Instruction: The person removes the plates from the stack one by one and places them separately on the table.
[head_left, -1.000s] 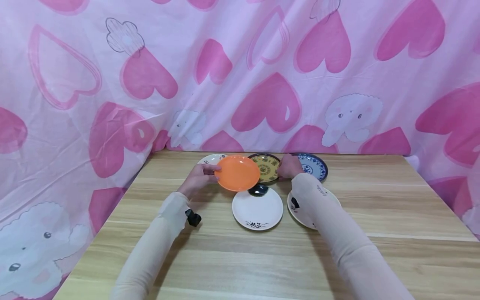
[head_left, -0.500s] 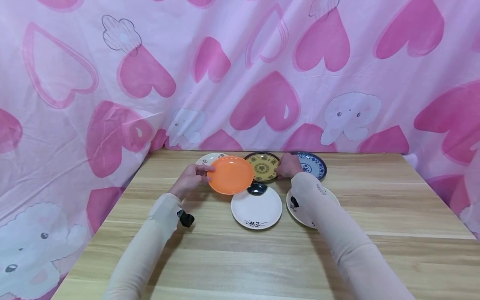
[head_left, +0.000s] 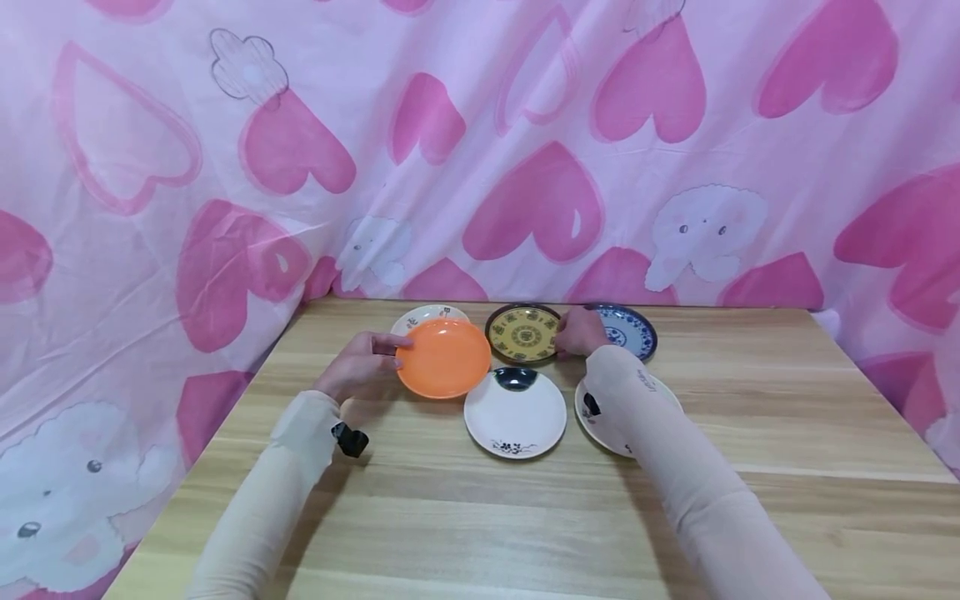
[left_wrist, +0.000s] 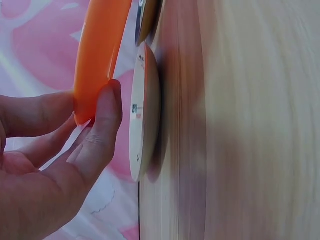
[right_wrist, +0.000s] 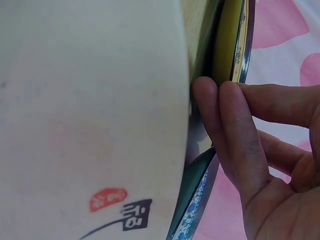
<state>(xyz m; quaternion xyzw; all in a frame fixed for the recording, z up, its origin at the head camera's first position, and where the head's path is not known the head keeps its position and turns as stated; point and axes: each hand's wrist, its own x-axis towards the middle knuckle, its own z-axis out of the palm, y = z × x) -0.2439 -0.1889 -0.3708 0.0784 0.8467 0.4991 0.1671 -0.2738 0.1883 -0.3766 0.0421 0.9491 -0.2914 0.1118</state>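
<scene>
My left hand [head_left: 356, 367] pinches the left edge of an orange plate [head_left: 442, 358], thumb on one face and fingers on the other. In the left wrist view the orange plate [left_wrist: 100, 55] hangs clear of the table, near a white plate [left_wrist: 145, 115] with small printed marks. At the back middle lies a yellow plate [head_left: 523, 332] with a dark rim and dark patterns. My right hand [head_left: 581, 332] grips its right rim; in the right wrist view, fingers lie under the yellow plate [right_wrist: 226, 55] and the thumb over its rim.
A white plate [head_left: 514, 425] with a black patch and flower print lies in front of the yellow one. Another white plate [head_left: 663, 396] sits partly under my right forearm. Behind my right hand is a blue-and-white plate [head_left: 636, 333]. A pink heart-print cloth [head_left: 532, 200] hangs behind the table.
My left hand has carried the orange plate to the left and slightly nearer, uncovering the yellow plate and the black patch. My right hand stays at the yellow plate's rim.
</scene>
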